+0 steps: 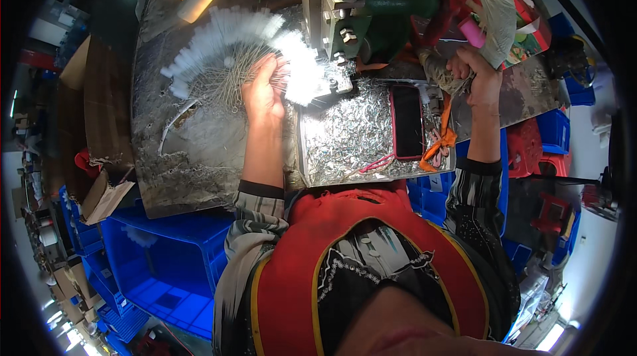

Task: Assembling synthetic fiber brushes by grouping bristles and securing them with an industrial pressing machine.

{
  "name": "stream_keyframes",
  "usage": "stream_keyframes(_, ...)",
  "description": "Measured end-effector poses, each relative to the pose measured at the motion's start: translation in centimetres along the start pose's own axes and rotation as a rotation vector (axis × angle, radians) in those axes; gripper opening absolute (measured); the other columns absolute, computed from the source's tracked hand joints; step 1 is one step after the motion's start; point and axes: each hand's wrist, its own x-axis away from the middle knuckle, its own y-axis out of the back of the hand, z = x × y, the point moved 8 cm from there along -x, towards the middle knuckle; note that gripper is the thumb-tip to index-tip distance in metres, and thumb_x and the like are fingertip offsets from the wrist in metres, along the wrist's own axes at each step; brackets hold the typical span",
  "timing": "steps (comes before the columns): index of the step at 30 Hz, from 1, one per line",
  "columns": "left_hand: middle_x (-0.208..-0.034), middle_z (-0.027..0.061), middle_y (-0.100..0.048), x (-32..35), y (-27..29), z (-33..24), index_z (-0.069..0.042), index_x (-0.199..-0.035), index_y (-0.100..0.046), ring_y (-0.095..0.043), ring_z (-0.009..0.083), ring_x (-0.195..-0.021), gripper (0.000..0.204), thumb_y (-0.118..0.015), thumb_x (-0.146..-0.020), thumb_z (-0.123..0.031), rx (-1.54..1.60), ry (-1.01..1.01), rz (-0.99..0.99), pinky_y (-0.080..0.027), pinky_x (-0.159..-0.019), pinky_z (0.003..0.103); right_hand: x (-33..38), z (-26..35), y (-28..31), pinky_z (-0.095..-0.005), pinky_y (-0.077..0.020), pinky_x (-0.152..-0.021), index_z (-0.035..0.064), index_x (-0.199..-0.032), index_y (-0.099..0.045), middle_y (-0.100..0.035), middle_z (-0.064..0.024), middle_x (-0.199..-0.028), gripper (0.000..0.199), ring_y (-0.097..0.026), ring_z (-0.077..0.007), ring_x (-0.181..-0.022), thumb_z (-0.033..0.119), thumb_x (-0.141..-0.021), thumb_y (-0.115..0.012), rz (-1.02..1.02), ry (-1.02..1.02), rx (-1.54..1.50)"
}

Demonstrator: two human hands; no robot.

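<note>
I note my left hand [263, 94] gripping white wire brushes [232, 44] upper left, right hand [479, 77] clasping the wrapped lever [451, 77]; many brushes remain.

Blue crates [159, 270] & cardboard [99, 117] round metal bench [166, 177].

A dark phone in a pink case [407, 122] lies on a shallow metal tray full of shiny metal shavings [345, 140]. Orange straps [439, 143] hang at the tray's right edge. Empty blue plastic crates [166, 263] stand below the grey table [159, 157]. A torn cardboard box [106, 197] sits at its left.
</note>
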Motion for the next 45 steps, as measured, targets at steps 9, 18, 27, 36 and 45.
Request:
stream_keyframes(9,-0.083,0.0158,-0.063,0.0,-0.1,0.1,0.003,-0.096,-0.055,-0.061,0.0195,-0.067,0.022,-0.058,-0.077,-0.006,-0.004,-0.003,-0.001,-0.047,-0.055,0.025,0.0,1.8,-0.6,-0.0309,-0.0408,-0.053,0.0017,-0.054,-0.048,-0.041,-0.0045,-0.048,0.019,-0.044,-0.0165,-0.045,0.007,-0.072,-0.053,-0.048,-0.101,0.037)
stream_keyframes(18,-0.084,0.0147,-0.063,0.0,0.0,-0.1,0.002,-0.097,-0.054,-0.061,0.0185,-0.067,0.022,-0.058,-0.078,-0.008,0.050,-0.062,-0.043,-0.048,-0.055,0.025,0.1,1.2,-0.4,-0.0310,-0.0381,-0.053,0.0057,-0.047,-0.042,-0.037,-0.0028,-0.045,0.027,-0.041,-0.0162,-0.045,0.008,-0.072,-0.053,-0.078,-0.126,0.031)
stream_keyframes(27,-0.088,0.0130,-0.062,0.3,-1.7,-0.9,0.002,-0.101,-0.053,-0.058,0.0142,-0.066,0.025,-0.057,-0.080,-0.011,-0.051,-0.153,-0.054,-0.042,-0.049,0.021,-0.5,1.7,-0.4,-0.0303,-0.0377,-0.055,0.0071,-0.046,-0.040,-0.035,-0.0027,-0.045,0.029,-0.040,-0.0155,-0.046,0.009,-0.072,-0.053,-0.034,-0.185,0.027)
stream_keyframes(36,-0.086,0.0121,-0.062,0.5,-1.9,-1.3,0.002,-0.100,-0.054,-0.056,0.0118,-0.062,0.025,-0.058,-0.079,-0.010,-0.053,-0.153,-0.041,-0.041,-0.048,0.021,0.0,0.5,-0.4,-0.0302,-0.0394,-0.052,0.0040,-0.053,-0.047,-0.040,-0.0038,-0.046,0.019,-0.042,-0.0155,-0.044,0.007,-0.071,-0.055,-0.025,-0.052,-0.035)
stream_keyframes(45,-0.078,0.0075,-0.060,1.0,-1.6,-1.4,0.000,-0.094,-0.057,-0.057,0.0134,-0.065,0.024,-0.064,-0.074,-0.009,-0.377,-0.012,0.133,-0.046,-0.055,0.024,0.9,-0.8,-0.5,-0.0326,-0.0412,-0.057,0.0039,-0.049,-0.043,-0.039,-0.0051,-0.047,0.024,-0.044,-0.0169,-0.047,0.006,-0.072,-0.050,-0.020,0.072,-0.002)
